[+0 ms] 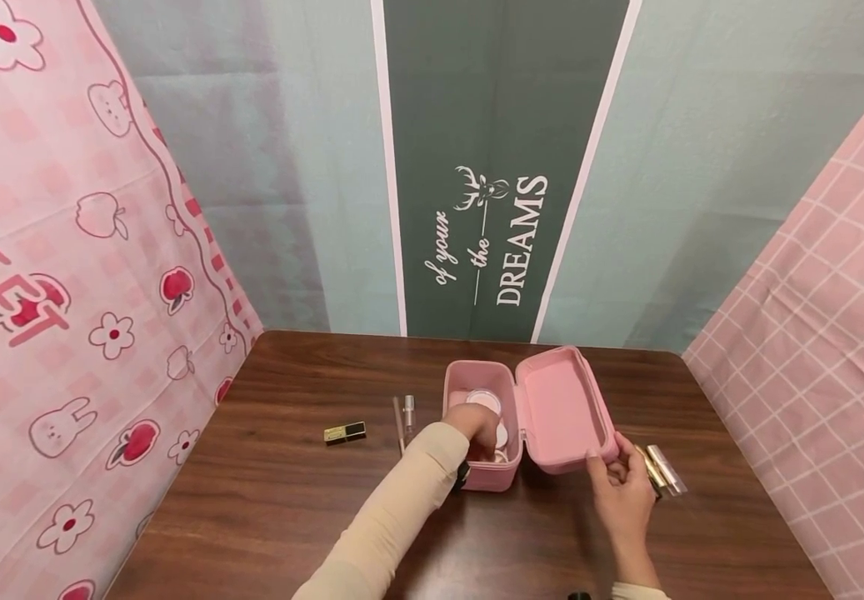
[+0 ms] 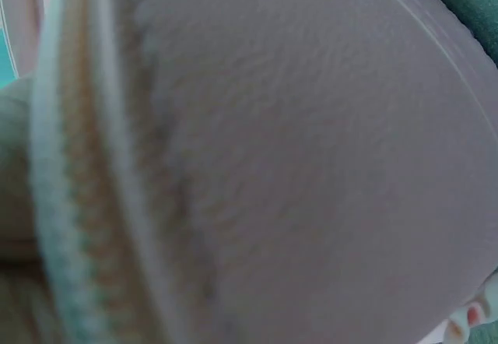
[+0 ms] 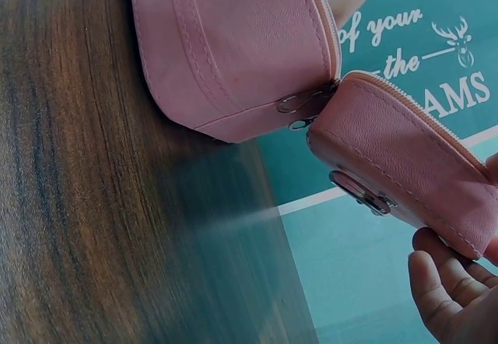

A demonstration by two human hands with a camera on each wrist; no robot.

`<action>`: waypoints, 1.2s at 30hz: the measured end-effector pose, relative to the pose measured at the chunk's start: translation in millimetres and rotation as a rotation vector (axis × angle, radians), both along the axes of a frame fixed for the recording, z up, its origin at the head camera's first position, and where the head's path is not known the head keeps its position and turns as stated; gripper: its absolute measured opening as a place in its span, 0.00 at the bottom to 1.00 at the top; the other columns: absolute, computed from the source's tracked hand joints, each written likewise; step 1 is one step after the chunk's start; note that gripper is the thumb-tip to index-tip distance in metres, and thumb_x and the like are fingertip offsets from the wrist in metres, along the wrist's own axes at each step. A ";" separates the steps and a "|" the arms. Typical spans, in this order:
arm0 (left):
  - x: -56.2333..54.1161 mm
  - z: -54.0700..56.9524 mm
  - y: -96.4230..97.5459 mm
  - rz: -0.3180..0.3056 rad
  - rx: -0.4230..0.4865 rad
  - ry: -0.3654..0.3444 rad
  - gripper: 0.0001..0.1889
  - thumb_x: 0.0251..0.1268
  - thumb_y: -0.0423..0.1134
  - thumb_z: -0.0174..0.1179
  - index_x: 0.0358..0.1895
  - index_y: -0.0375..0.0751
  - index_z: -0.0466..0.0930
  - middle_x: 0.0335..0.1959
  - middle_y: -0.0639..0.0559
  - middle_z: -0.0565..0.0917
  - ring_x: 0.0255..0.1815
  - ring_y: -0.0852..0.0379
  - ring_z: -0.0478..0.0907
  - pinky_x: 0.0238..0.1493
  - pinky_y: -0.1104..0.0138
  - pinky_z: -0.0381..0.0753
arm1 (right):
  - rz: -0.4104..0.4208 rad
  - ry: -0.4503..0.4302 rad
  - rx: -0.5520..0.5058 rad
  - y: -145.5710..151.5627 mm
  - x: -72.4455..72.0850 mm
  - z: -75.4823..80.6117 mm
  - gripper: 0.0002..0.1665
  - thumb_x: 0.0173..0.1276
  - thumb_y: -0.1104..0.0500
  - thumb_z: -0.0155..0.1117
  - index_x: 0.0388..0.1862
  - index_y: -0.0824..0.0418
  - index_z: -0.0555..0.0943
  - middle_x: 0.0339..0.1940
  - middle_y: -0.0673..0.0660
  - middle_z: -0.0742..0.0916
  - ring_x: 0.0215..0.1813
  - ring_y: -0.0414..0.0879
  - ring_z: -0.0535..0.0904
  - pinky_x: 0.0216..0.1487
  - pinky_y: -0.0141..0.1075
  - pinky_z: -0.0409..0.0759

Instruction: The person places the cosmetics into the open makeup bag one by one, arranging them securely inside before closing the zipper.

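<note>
The pink case (image 1: pixel 493 477) stands upright and unzipped on the table (image 1: pixel 274 500), its sides stitched. Its lid (image 1: pixel 562 408), with a metal handle (image 3: pixel 362 192), hangs open to the right, its near corner pinched by the right hand (image 1: pixel 621 483). Round pale containers (image 1: pixel 484 400) sit inside, beside the left hand (image 1: pixel 476 423).

Case (image 1: pixel 491 477) on tabletop (image 1: pixel 252 500) | lid (image 1: pixel 562 408) on case's right | jars (image 1: pixel 484 401) in case | left hand (image 1: pixel 479 423) in case | right hand (image 1: pixel 621 493) at lid's near right corner | lipstick tubes (image 1: pixel 669 472) just right of right hand | vial (image 1: pixel 410 407) left of case | lone lipstick (image 1: pixel 345 432) farther left | curtain (image 1: pixel 469 321) behind tabletop
</note>
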State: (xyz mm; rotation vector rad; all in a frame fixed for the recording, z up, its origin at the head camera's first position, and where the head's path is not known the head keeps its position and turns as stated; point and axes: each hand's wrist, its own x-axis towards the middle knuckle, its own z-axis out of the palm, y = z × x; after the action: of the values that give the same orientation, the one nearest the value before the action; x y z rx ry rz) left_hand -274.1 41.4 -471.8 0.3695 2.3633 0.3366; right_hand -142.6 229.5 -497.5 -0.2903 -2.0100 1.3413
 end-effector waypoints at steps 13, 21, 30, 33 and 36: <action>5.6 17.4 -8.8 -0.044 0.105 0.103 0.10 0.53 0.39 0.66 0.22 0.40 0.76 0.21 0.51 0.73 0.25 0.53 0.75 0.22 0.68 0.71 | -0.020 -0.041 0.002 -0.5 2.2 -1.4 0.25 0.56 0.67 0.66 0.55 0.70 0.75 0.31 0.48 0.78 0.26 0.29 0.72 0.26 0.17 0.70; 6.3 28.1 -18.8 -0.152 0.086 0.292 0.10 0.51 0.41 0.66 0.21 0.45 0.74 0.18 0.55 0.69 0.20 0.60 0.65 0.23 0.69 0.65 | 0.003 -0.019 -0.008 1.0 -0.2 -3.0 0.26 0.56 0.67 0.66 0.55 0.71 0.74 0.31 0.47 0.78 0.26 0.29 0.71 0.24 0.18 0.69; 16.1 25.2 -30.5 -0.194 0.196 0.432 0.16 0.50 0.44 0.67 0.44 0.45 0.82 0.39 0.54 0.82 0.38 0.59 0.75 0.43 0.70 0.71 | 0.000 -0.018 0.000 1.8 -0.4 -1.9 0.26 0.56 0.68 0.66 0.55 0.71 0.74 0.30 0.49 0.78 0.26 0.28 0.72 0.25 0.18 0.69; 19.1 25.6 -33.4 -0.200 0.200 0.461 0.17 0.50 0.43 0.67 0.45 0.44 0.82 0.39 0.53 0.82 0.38 0.60 0.75 0.42 0.70 0.71 | 0.000 -0.018 -0.003 1.1 -0.3 -1.1 0.26 0.56 0.68 0.66 0.55 0.71 0.74 0.30 0.48 0.78 0.26 0.28 0.72 0.24 0.18 0.69; 22.7 28.0 -37.0 -0.193 0.211 0.491 0.17 0.50 0.42 0.67 0.45 0.43 0.82 0.39 0.53 0.82 0.36 0.61 0.74 0.40 0.70 0.71 | -0.002 -0.020 -0.002 -0.1 -0.5 0.0 0.26 0.56 0.68 0.66 0.55 0.71 0.75 0.30 0.48 0.78 0.25 0.29 0.72 0.25 0.18 0.70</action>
State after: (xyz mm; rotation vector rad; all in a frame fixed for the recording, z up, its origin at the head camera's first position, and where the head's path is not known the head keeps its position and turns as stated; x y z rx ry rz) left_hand -251.4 4.5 -443.8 0.8567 2.7423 0.4441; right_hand -143.1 229.4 -497.5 -0.3080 -2.0248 1.3439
